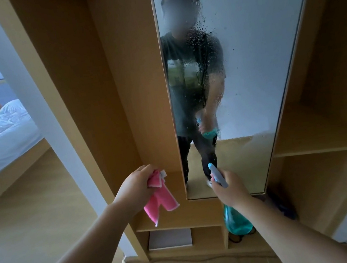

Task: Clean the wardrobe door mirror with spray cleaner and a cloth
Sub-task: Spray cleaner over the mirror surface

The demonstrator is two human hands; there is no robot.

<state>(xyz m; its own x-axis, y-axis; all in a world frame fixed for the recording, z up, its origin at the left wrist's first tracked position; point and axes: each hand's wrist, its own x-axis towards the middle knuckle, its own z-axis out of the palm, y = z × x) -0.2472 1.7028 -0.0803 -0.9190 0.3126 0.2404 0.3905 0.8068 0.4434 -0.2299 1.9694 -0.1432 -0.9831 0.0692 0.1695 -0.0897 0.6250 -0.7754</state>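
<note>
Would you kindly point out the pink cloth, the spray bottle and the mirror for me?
pink cloth (159,198): head view, its hanging fold.
spray bottle (234,223): head view, its teal lower body.
mirror (257,52): head view, glass on its right half.

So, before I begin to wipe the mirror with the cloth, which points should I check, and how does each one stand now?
1. The cloth is held in the left grip: ok, it hangs from the fingers.
2. The bottle is held in the right grip: ok, its nozzle points toward the mirror.
3. Spray is on the glass: ok, drops cover the upper left part.
4. Spray is on the right part: cannot tell.
5. The cloth touches the glass: not ok, it is left of the mirror, in front of the wood panel.
6. Liquid is in the bottle: cannot tell.
</note>
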